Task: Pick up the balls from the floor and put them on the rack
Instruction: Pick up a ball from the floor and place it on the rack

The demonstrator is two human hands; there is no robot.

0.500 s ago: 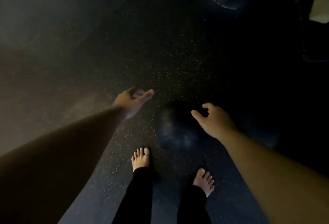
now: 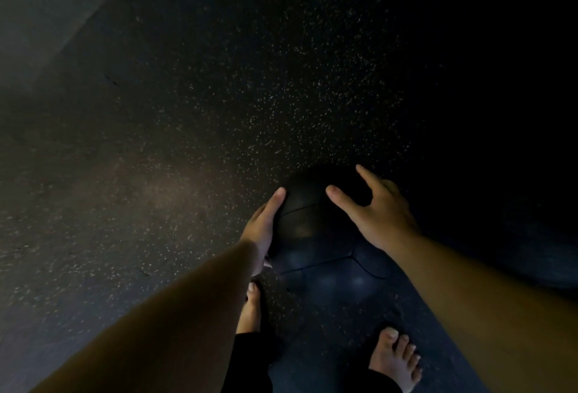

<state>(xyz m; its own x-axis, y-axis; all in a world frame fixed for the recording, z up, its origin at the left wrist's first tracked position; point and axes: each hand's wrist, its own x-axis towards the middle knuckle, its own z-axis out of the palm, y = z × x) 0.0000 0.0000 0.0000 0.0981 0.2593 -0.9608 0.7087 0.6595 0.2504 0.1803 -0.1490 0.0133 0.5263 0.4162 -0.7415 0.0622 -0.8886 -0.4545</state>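
Both hands closed in: left hand (image 2: 264, 230), right hand (image 2: 380, 216) flank ball (image 2: 312, 227).

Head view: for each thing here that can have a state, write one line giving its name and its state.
Black ball: on the floor, not yet lifted.
Left hand: open, flat against the ball's left side.
Right hand: open, fingers spread over the ball's top right.
Bare feet: planted on the floor.

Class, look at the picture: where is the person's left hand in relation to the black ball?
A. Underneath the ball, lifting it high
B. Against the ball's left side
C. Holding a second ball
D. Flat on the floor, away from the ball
B: the left hand lies against the left side of the black ball, fingers pointing forward along it.
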